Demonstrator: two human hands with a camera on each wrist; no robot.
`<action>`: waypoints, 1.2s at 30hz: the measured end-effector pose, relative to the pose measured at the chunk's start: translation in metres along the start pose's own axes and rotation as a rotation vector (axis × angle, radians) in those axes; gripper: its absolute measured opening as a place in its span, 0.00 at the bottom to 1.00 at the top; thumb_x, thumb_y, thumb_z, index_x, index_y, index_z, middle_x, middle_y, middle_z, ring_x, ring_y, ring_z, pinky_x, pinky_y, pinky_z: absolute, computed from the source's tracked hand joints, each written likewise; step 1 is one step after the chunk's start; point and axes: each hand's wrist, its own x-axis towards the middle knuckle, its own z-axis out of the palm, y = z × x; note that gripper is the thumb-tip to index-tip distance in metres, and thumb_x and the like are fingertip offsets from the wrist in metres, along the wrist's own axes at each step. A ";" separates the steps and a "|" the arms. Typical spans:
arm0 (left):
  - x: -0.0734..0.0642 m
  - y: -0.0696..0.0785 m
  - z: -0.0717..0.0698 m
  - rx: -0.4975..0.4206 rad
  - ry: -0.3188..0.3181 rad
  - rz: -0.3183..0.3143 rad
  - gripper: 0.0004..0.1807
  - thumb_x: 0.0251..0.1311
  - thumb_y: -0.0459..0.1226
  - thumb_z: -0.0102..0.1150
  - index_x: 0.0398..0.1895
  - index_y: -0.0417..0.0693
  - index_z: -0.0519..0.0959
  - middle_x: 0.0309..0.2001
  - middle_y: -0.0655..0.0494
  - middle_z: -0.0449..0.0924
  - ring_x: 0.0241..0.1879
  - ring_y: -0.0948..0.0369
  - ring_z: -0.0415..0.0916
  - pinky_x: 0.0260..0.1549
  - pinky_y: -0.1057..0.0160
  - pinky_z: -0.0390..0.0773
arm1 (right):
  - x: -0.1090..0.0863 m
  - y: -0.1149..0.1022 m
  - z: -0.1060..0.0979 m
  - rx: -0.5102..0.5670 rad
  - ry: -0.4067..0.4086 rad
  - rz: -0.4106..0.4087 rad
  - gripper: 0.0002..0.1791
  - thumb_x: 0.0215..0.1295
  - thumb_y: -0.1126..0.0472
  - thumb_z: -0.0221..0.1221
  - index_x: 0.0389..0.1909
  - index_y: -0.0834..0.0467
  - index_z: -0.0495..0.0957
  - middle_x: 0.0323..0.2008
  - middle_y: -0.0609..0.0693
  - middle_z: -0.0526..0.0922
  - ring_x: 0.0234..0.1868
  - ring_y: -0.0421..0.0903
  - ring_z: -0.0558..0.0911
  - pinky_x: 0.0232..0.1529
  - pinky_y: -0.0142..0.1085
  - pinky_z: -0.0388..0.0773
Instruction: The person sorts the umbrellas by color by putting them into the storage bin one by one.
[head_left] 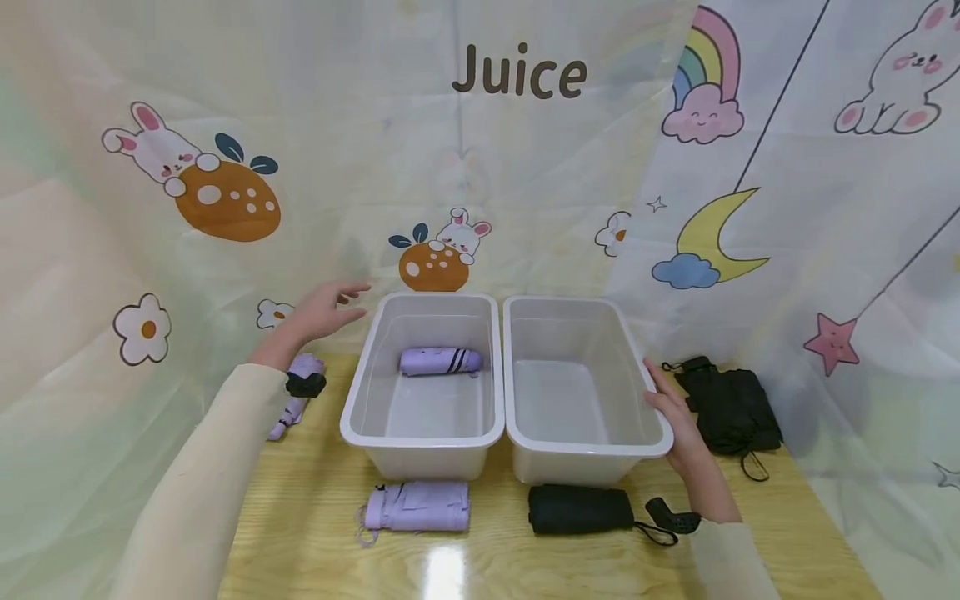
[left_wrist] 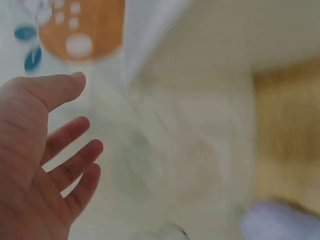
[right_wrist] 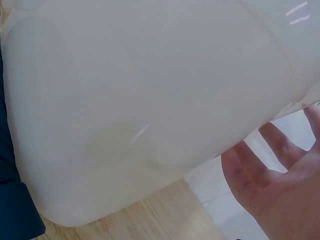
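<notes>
In the head view two white plastic bins stand side by side on the table. Inside the left bin (head_left: 420,442) lies a folded lilac umbrella (head_left: 439,361) with dark stripes; nothing lies in the right bin (head_left: 577,450). My left hand (head_left: 324,310) hovers off the left bin's far left corner, fingers spread and loosely bent, holding nothing. At the right bin's outer side, my right hand (head_left: 677,425) touches the rim with its fingertips. The right wrist view shows the fingers (right_wrist: 245,167) against the bin's outer wall.
A second lilac umbrella (head_left: 420,507) lies before the left bin, a black umbrella (head_left: 581,510) before the right one. Partly behind my left wrist is another lilac umbrella (head_left: 296,400). Black folded umbrellas (head_left: 735,408) lie at right. A printed curtain (head_left: 525,167) hangs behind.
</notes>
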 end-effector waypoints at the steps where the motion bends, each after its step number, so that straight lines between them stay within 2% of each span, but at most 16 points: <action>1: -0.008 -0.008 -0.002 -0.001 0.001 -0.014 0.26 0.67 0.37 0.57 0.67 0.40 0.69 0.63 0.37 0.70 0.58 0.38 0.68 0.55 0.41 0.68 | -0.001 0.000 -0.001 -0.001 0.001 -0.001 0.31 0.79 0.57 0.40 0.78 0.40 0.42 0.77 0.51 0.34 0.60 0.43 0.67 0.48 0.34 0.76; 6: -0.045 -0.047 -0.001 0.048 -0.040 -0.105 0.28 0.69 0.39 0.55 0.70 0.41 0.66 0.64 0.33 0.66 0.58 0.34 0.66 0.52 0.37 0.68 | -0.002 -0.003 -0.006 0.007 0.001 -0.013 0.31 0.79 0.58 0.40 0.78 0.41 0.42 0.77 0.51 0.36 0.59 0.43 0.68 0.49 0.34 0.75; 8: -0.059 -0.063 0.005 0.070 -0.040 -0.110 0.28 0.68 0.37 0.56 0.69 0.39 0.66 0.64 0.31 0.66 0.57 0.32 0.66 0.50 0.37 0.69 | -0.003 -0.004 -0.007 0.013 0.000 -0.016 0.31 0.79 0.58 0.40 0.78 0.41 0.43 0.77 0.50 0.37 0.59 0.42 0.68 0.49 0.34 0.75; 10: -0.070 -0.079 0.013 0.070 -0.019 -0.102 0.29 0.66 0.35 0.58 0.68 0.35 0.66 0.63 0.29 0.65 0.57 0.31 0.66 0.50 0.36 0.69 | -0.003 -0.005 -0.008 0.016 -0.001 -0.017 0.31 0.79 0.58 0.40 0.78 0.41 0.43 0.77 0.50 0.37 0.59 0.41 0.68 0.49 0.34 0.75; 13: -0.085 -0.098 0.026 0.059 0.025 -0.127 0.32 0.63 0.34 0.60 0.67 0.30 0.64 0.62 0.26 0.64 0.56 0.29 0.65 0.50 0.35 0.69 | -0.004 -0.005 -0.009 0.017 -0.006 -0.016 0.31 0.79 0.59 0.40 0.78 0.41 0.43 0.77 0.49 0.36 0.59 0.41 0.69 0.48 0.34 0.76; 17: -0.101 -0.120 0.044 0.038 0.069 -0.244 0.40 0.62 0.40 0.62 0.71 0.29 0.56 0.62 0.23 0.61 0.58 0.28 0.61 0.52 0.34 0.65 | -0.003 -0.005 -0.009 0.013 -0.007 -0.020 0.31 0.79 0.59 0.39 0.78 0.41 0.42 0.77 0.49 0.36 0.60 0.41 0.68 0.49 0.34 0.75; 21: -0.113 -0.139 0.062 0.037 0.124 -0.332 0.49 0.60 0.47 0.64 0.73 0.30 0.49 0.64 0.21 0.58 0.61 0.30 0.58 0.55 0.34 0.62 | 0.000 -0.003 -0.007 0.001 -0.003 -0.017 0.31 0.79 0.58 0.40 0.78 0.41 0.42 0.77 0.50 0.36 0.61 0.41 0.66 0.50 0.33 0.74; 25: -0.124 -0.150 0.080 0.009 0.199 -0.368 0.54 0.56 0.49 0.68 0.75 0.33 0.47 0.65 0.23 0.57 0.58 0.32 0.61 0.52 0.35 0.64 | 0.001 0.001 -0.003 -0.014 -0.012 -0.006 0.31 0.79 0.57 0.39 0.78 0.40 0.41 0.77 0.49 0.34 0.62 0.41 0.65 0.50 0.33 0.74; 28: -0.129 -0.153 0.091 0.038 0.233 -0.391 0.56 0.53 0.53 0.69 0.76 0.39 0.48 0.63 0.25 0.60 0.54 0.34 0.64 0.48 0.35 0.66 | 0.002 0.003 -0.002 -0.014 -0.016 -0.008 0.31 0.79 0.57 0.38 0.78 0.40 0.41 0.77 0.49 0.35 0.62 0.42 0.65 0.50 0.34 0.74; 32: -0.128 -0.156 0.101 0.131 0.225 -0.461 0.57 0.52 0.57 0.68 0.77 0.47 0.47 0.59 0.25 0.62 0.52 0.33 0.65 0.41 0.33 0.68 | 0.001 0.002 0.000 0.001 -0.015 -0.014 0.31 0.79 0.58 0.38 0.78 0.41 0.41 0.77 0.51 0.37 0.62 0.44 0.66 0.50 0.36 0.75; 36: -0.122 -0.154 0.103 0.134 0.193 -0.523 0.55 0.54 0.54 0.66 0.78 0.49 0.45 0.59 0.25 0.62 0.52 0.32 0.65 0.40 0.33 0.69 | 0.001 0.001 0.002 0.028 -0.017 -0.026 0.31 0.79 0.59 0.38 0.78 0.42 0.41 0.75 0.52 0.44 0.60 0.45 0.69 0.49 0.37 0.76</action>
